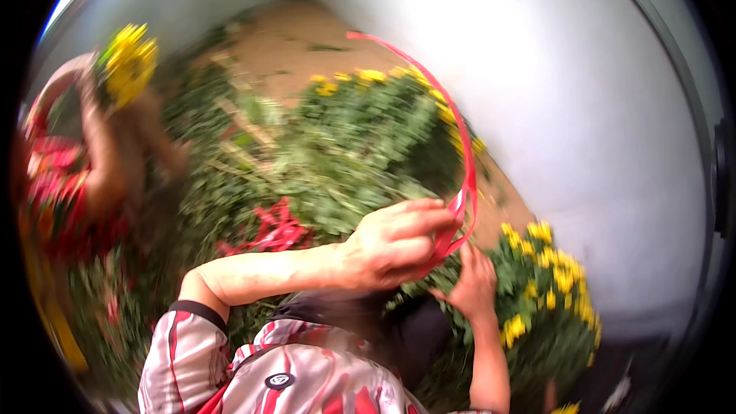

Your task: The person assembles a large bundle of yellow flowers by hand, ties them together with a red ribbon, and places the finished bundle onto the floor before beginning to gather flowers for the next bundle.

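Observation:
My left hand (395, 245) is closed on a red ribbon (465, 134), raised in front of my lap. The ribbon's long free end arcs up and over to the far side, and a shorter loop hangs by my fingers. Just right of it and lower, my right hand (471, 284) has its thumb and fingers apart, against green leaves and stems. Beside that hand lies a bunch of yellow flowers (563, 272) with dense green foliage. Whether the right fingertips touch the ribbon is hard to tell.
Another pile of yellow flowers (372, 77) lies ahead by the pale wall (552, 69). Loose cut greenery covers the brown floor (284, 38). Left of my forearm is a heap of red ribbons (276, 226). At far left a person holds yellow flowers (129, 65).

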Tool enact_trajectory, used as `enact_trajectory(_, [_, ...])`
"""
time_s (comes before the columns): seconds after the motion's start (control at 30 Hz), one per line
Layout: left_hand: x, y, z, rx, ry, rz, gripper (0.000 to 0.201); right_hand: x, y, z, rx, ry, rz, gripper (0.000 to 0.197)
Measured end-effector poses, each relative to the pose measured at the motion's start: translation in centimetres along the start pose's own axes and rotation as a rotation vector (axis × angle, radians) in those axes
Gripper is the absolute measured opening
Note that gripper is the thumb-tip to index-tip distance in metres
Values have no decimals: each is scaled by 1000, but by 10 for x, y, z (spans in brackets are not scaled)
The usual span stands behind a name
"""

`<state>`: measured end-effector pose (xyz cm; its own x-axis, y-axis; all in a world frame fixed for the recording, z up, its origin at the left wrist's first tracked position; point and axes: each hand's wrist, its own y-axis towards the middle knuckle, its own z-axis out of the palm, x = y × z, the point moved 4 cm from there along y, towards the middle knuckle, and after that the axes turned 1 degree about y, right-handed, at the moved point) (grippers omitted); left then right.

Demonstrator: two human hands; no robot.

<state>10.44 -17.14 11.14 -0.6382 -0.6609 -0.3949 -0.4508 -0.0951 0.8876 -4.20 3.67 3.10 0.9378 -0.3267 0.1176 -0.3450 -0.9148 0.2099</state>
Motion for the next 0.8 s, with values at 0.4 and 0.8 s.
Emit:
enact_trajectory(0.4, [28,-33,137,571,-425,-525,26,11,-35,-30,-115,182,167,90])
enact_trajectory(0.8, [5,-46,118,567,-152,-53,40,-15,-29,-6,-148,881,342,43])
